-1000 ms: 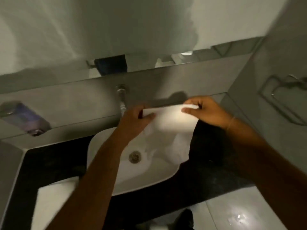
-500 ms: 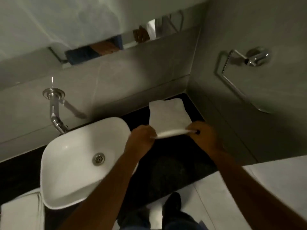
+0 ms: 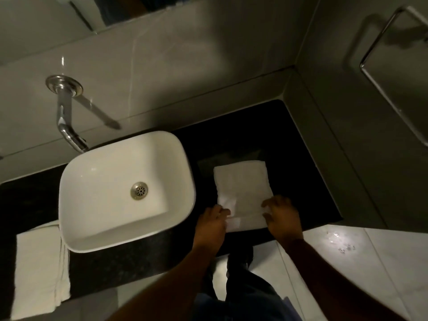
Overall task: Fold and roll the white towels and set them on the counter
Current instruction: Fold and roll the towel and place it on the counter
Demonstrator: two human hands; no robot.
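A small folded white towel (image 3: 243,191) lies flat on the black counter (image 3: 301,181), to the right of the basin. My left hand (image 3: 214,218) pinches its near left corner. On the near right corner rests my right hand (image 3: 281,213), fingers curled over the cloth edge. A second white towel (image 3: 39,272), folded long, lies on the counter left of the basin and hangs a little over the front edge.
A white rectangular basin (image 3: 185,172) sits on the counter with a chrome wall spout (image 3: 67,126) above it. A chrome towel ring (image 3: 389,72) hangs on the right wall. The tiled wall corner closes the counter on the right. My legs and the floor show below.
The towel was held in the air over the basin, then carried right. It now lies flat on the counter with both hands at its near edge.
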